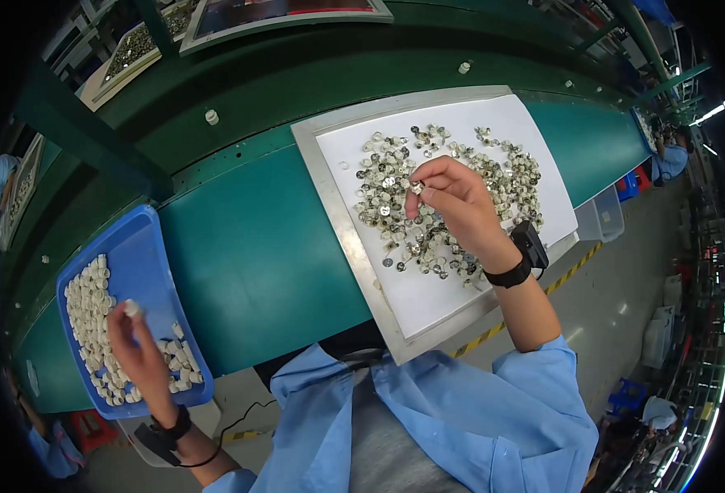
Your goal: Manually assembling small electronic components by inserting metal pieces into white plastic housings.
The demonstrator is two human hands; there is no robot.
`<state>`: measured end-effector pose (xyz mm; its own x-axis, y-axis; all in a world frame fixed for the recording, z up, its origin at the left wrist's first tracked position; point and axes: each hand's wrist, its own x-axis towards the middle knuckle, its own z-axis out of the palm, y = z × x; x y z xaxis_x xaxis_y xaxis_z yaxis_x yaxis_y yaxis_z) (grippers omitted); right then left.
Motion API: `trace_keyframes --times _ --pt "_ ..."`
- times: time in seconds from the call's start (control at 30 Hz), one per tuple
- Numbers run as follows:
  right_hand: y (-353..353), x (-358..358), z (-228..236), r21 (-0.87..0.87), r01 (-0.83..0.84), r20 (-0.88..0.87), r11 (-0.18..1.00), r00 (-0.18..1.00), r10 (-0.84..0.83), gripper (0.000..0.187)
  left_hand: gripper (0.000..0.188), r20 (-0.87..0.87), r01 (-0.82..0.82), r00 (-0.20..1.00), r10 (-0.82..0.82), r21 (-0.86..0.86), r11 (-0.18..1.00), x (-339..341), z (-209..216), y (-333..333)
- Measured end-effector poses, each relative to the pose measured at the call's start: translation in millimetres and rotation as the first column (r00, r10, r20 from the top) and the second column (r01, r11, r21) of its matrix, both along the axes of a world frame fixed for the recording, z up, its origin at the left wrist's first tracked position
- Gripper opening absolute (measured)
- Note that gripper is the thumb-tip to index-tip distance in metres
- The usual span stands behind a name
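Note:
My left hand [139, 352] is over a blue tray [145, 255] at the left, its fingertips closed on a small white cylindrical cap [131, 307]. Many similar white caps [91, 316] lie heaped along the tray's left side and front. To the right, my right hand [459, 201] pinches a small metallic part [417, 187] between thumb and fingers. Below it, a pile of small silvery and cream-coloured parts [506, 177] spreads over a white sheet in a pale-framed board [338, 205]. The exact shape of the pinched part is too small to tell.
A green work surface [255, 271] runs between tray and board. Single white caps [212, 117] stand on the dark green ledge behind. A framed panel [288, 16] hangs at the back. Other people [671, 158] sit at the far right and far left. A clear plastic bin [600, 215] is beyond the board.

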<state>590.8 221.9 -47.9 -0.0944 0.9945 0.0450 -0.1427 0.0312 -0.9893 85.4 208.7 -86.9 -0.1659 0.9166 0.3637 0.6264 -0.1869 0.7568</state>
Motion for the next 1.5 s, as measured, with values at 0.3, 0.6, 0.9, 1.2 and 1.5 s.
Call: trace_keyframes --times 0.3,0.6,0.9,1.2,1.5 --pt "-36.4 -67.2 2.5 -0.114 -0.323 -0.515 0.94 0.828 0.222 0.012 0.018 0.686 0.657 0.492 -0.535 0.11 0.745 183.7 20.4 -15.4" --pt "-52.0 -101.3 2.8 -0.306 -0.527 -0.796 0.793 0.598 0.09 0.011 0.023 0.651 0.653 0.505 -0.567 0.141 0.744 221.8 25.2 -22.5" --pt "-56.4 -105.2 -11.8 -0.219 -0.628 -0.892 0.747 0.439 0.107 0.012 0.023 0.346 0.735 0.533 -0.772 0.262 0.625 206.5 11.8 -6.8" --pt "-63.1 -99.9 -6.3 0.285 -0.111 0.034 0.952 0.994 0.106 0.028 0.016 0.461 0.72 0.51 -0.726 0.233 0.653 205.5 11.0 -12.1" --pt "-39.5 -84.3 -8.4 0.705 -0.276 0.393 0.653 0.919 -0.036 0.02 0.02 0.493 0.814 0.415 -0.765 0.175 0.554 205.5 5.7 -10.5"
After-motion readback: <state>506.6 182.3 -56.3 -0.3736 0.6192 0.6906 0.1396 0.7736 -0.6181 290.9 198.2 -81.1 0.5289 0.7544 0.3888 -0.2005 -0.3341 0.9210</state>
